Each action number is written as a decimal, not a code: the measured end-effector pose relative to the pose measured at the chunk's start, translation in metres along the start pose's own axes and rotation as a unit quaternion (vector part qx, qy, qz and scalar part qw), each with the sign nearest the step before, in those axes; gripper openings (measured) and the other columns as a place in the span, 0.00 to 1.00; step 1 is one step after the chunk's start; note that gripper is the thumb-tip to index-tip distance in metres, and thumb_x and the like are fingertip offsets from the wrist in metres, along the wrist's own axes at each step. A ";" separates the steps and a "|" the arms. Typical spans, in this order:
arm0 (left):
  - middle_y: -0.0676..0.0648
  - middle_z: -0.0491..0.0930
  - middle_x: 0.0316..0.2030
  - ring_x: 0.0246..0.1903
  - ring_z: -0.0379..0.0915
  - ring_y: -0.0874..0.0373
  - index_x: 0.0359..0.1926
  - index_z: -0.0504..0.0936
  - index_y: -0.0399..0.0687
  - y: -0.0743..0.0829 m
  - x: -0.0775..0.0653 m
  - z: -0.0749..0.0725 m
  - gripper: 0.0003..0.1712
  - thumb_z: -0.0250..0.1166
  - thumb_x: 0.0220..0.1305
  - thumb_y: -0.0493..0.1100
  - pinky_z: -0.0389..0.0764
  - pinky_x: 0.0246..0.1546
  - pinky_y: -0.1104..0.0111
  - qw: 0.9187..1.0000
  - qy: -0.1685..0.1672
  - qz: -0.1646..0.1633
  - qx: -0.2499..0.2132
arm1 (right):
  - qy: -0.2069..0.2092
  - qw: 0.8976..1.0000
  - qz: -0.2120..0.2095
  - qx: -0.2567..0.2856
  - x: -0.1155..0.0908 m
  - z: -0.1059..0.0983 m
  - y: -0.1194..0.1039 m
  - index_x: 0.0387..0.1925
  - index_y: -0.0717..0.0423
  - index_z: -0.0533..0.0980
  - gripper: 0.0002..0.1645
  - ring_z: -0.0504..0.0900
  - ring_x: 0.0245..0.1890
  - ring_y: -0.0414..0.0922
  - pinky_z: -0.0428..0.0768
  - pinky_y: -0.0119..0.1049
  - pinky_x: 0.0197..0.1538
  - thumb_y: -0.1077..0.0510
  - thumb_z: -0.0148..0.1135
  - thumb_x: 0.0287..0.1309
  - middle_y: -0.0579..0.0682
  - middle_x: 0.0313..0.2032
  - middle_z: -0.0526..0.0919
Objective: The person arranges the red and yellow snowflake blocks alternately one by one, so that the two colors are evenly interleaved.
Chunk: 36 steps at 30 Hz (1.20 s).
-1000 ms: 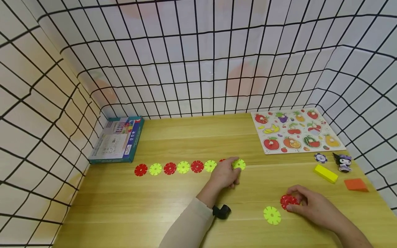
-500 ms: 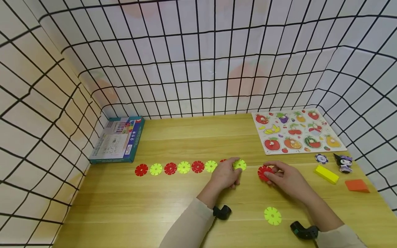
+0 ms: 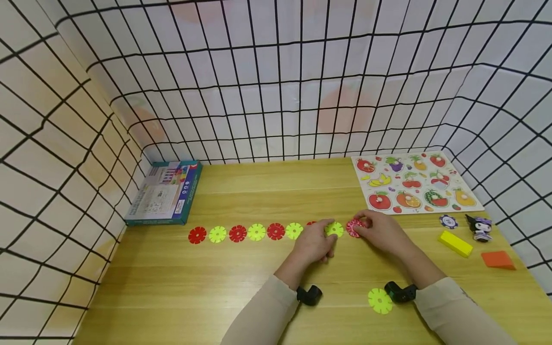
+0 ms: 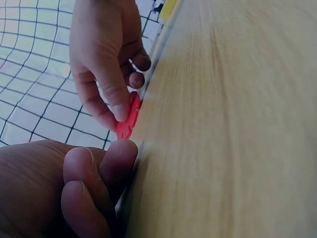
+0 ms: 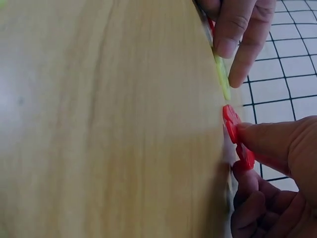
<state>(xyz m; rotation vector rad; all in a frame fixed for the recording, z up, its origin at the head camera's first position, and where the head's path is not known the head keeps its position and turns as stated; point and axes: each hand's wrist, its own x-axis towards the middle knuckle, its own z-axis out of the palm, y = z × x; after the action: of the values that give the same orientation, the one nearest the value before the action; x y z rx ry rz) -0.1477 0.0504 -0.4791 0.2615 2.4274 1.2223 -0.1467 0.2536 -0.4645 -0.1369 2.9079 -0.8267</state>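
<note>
In the head view, a row of notched plastic discs alternates red and yellow across the wooden table. My left hand (image 3: 312,242) spans the yellow disc (image 3: 336,230) at the row's right end, thumb and index finger at its edges. It partly covers a red disc (image 3: 310,223) beside it. Just to the right, my right hand (image 3: 381,231) pinches a red notched disc (image 3: 352,228) between thumb and fingers. The right wrist view shows this red disc (image 5: 232,124) tilted near the table surface, a small gap from the yellow disc (image 5: 221,77).
A loose yellow disc (image 3: 380,301) lies near the right wrist camera. A fruit puzzle board (image 3: 361,191), a poker chip (image 3: 448,221), a small figurine (image 3: 480,229), a yellow block (image 3: 455,244) and an orange wedge (image 3: 498,260) lie right. A boxed set (image 3: 157,201) stands left; black mesh surrounds the table.
My right hand has carried the red disc from beside the loose yellow disc, up and left to the row's right end. My left hand has stayed in place.
</note>
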 end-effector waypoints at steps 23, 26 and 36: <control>0.52 0.77 0.14 0.07 0.70 0.56 0.61 0.68 0.71 0.007 0.004 0.006 0.26 0.61 0.62 0.49 0.74 0.10 0.66 0.997 -0.051 0.049 -0.040 | -0.068 0.994 -0.071 0.049 -0.071 -0.008 0.016 0.44 0.42 0.77 0.22 0.68 0.25 0.39 0.70 0.30 0.27 0.39 0.66 0.49 0.43 0.32 0.73; 0.51 0.77 0.14 0.08 0.71 0.56 0.61 0.68 0.69 0.016 0.008 0.013 0.26 0.62 0.62 0.48 0.75 0.10 0.67 0.995 -0.071 0.056 -0.046 | -0.091 0.991 -0.089 0.048 -0.086 -0.007 0.018 0.44 0.37 0.77 0.22 0.69 0.27 0.36 0.70 0.29 0.29 0.37 0.66 0.47 0.40 0.32 0.73; 0.53 0.76 0.11 0.07 0.70 0.58 0.61 0.68 0.70 0.031 0.014 0.024 0.26 0.62 0.62 0.49 0.73 0.10 0.68 0.997 -0.061 0.029 0.029 | -0.121 0.979 -0.166 -0.006 -0.118 0.001 0.021 0.45 0.25 0.74 0.26 0.64 0.40 0.34 0.71 0.32 0.41 0.31 0.66 0.41 0.30 0.37 0.68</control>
<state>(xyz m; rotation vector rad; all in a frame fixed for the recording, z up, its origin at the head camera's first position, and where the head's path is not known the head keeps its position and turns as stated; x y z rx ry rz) -0.1503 0.0912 -0.4703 0.4132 2.3670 1.1279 -0.0313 0.2847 -0.4657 -0.6895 2.6959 -0.7731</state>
